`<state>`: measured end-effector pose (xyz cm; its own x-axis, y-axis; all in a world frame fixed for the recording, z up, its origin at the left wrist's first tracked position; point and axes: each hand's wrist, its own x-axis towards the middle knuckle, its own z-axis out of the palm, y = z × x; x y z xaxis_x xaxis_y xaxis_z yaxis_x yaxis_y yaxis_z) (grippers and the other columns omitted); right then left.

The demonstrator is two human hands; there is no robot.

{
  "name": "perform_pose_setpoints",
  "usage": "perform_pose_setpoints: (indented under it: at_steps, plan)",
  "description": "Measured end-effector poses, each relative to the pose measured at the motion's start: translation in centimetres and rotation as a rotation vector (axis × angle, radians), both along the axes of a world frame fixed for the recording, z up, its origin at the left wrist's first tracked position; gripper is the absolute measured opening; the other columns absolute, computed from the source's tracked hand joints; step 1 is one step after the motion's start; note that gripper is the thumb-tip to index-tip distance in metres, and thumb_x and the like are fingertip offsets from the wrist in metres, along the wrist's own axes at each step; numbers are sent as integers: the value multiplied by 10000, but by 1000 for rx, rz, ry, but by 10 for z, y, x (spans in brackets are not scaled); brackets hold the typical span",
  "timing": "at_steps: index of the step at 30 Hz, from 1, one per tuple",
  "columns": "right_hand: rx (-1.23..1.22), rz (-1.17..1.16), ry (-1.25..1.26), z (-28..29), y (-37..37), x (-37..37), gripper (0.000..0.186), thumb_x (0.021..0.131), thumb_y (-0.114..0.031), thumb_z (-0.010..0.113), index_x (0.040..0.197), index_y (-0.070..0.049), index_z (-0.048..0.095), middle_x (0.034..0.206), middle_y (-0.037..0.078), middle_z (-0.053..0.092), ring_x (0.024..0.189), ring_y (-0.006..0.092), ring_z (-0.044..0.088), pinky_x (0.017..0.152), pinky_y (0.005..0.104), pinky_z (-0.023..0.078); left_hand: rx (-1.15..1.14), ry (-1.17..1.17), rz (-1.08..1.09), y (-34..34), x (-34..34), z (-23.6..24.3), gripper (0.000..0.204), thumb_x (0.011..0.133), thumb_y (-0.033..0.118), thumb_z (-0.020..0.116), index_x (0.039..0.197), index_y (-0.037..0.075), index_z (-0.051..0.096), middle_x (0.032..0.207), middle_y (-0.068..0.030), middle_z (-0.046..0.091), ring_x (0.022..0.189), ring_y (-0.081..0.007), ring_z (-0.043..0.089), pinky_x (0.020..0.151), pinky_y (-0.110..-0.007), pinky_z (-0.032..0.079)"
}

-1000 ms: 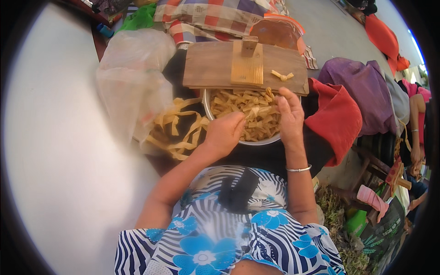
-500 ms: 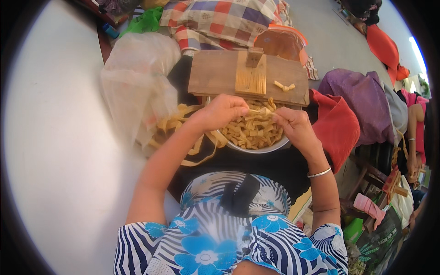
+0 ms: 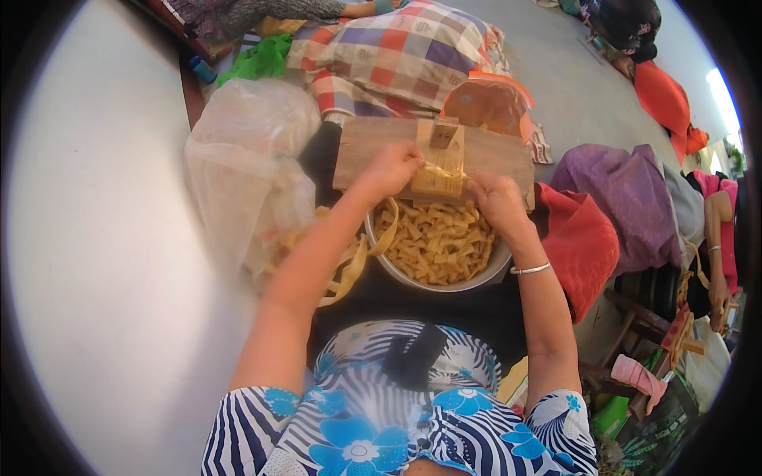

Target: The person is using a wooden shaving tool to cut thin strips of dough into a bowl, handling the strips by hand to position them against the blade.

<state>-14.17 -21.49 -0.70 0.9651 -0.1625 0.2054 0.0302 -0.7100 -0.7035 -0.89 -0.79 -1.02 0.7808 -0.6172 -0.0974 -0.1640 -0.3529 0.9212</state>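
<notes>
My left hand (image 3: 397, 167) is closed, pinching one end of a pale tan, flat strip (image 3: 443, 172). My right hand (image 3: 497, 198) is closed on its other end. Stretched between them, the strip lies over a wooden board (image 3: 365, 149) with a small upright block (image 3: 443, 133) on it. Just nearer to me, a round metal bowl (image 3: 501, 258) holds many folded or knotted tan pieces (image 3: 436, 242). Longer tan strips (image 3: 349, 274) hang beside the bowl, partly behind my left forearm. Exactly what the strips are made of, I cannot tell.
A whitish translucent bag (image 3: 246, 159) stands left of the board. Beyond it lie a checked cloth bundle (image 3: 397, 51) and an orange-rimmed bag (image 3: 488, 103). Red cloth (image 3: 575, 246) and purple cloth (image 3: 611, 198) are at the right. Another person's arm (image 3: 718, 238) shows far right.
Both hands have moved away from above the bowl to the board, stretching the strip there. The knotted piece that lay on the board's right no longer shows. Another person's sleeved arm appears at the top.
</notes>
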Motion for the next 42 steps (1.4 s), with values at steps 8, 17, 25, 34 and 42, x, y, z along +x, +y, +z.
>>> perform_pose_setpoints:
  at_steps: [8,17,25,34,42]
  plan:
    - [-282,-65,46,48,18,-34,300,816,-260,672,1038,-58,662,865,128,669,844,319,624,766,426,467,138,-165,132,33,-24,1,147,910,156,577,911,11,599,734,-70,602,698,-137,581,645,-302,463]
    - [-157,-129,-52,27,65,-46,218,877,-258,652,832,-45,645,723,167,624,696,364,611,604,432,472,-369,959,-64,8,-122,39,177,972,236,566,1017,69,604,685,-36,572,483,-79,467,437,-209,366]
    - [594,288,457,82,77,-101,211,906,-145,634,800,33,674,612,2,555,560,95,521,501,280,405,-150,129,-321,29,-86,52,223,957,215,581,990,12,668,774,24,592,696,-41,492,622,-220,421]
    - [808,-235,-146,55,80,-72,214,923,-90,590,1100,-20,688,703,64,629,579,119,561,529,258,433,-542,583,-207,9,-147,78,313,985,180,520,1241,-1,516,683,51,424,596,-36,377,538,-203,320]
    - [-65,-205,-271,31,73,-67,208,836,-116,645,1030,-104,721,738,131,637,617,320,582,570,365,467,-420,650,-92,4,-140,13,175,938,144,592,1072,33,592,732,21,527,611,-78,481,533,-250,394]
